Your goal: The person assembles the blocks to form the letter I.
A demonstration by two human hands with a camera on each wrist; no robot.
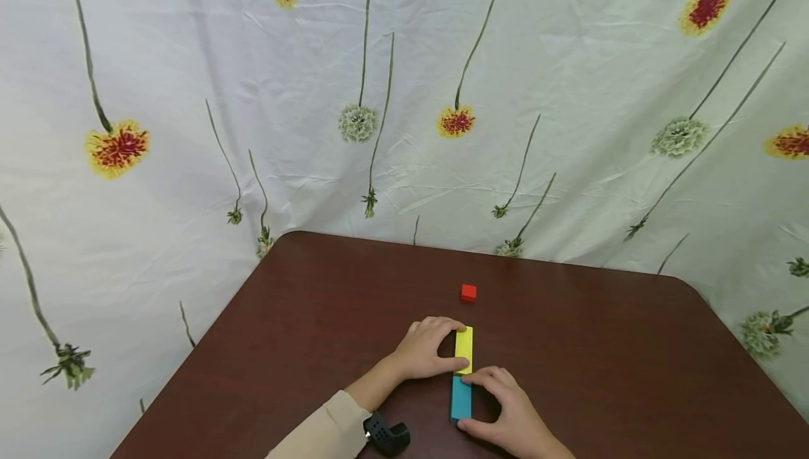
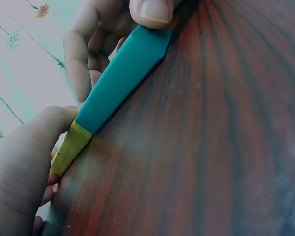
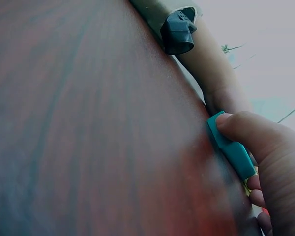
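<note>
A yellow block [image 1: 464, 348] and a blue block [image 1: 461, 400] lie end to end in a line on the table. My left hand [image 1: 426, 350] pinches the yellow block lengthwise, thumb at its near end and fingertips at the far end. With thumb and fingers at its two ends, my right hand [image 1: 508, 410] holds the blue block. The left wrist view shows the ends of the blue block [image 2: 125, 73] and yellow block [image 2: 70, 149] meeting. In the right wrist view, my right thumb presses on one end of the blue block [image 3: 233, 150].
A small red block [image 1: 468, 293] stands on the table beyond the yellow block, in line with it. The dark brown table [image 1: 354, 283] reaches back to a flower-printed white cloth [image 1: 404, 80]. A black wrist device [image 1: 387, 436] is on my left wrist.
</note>
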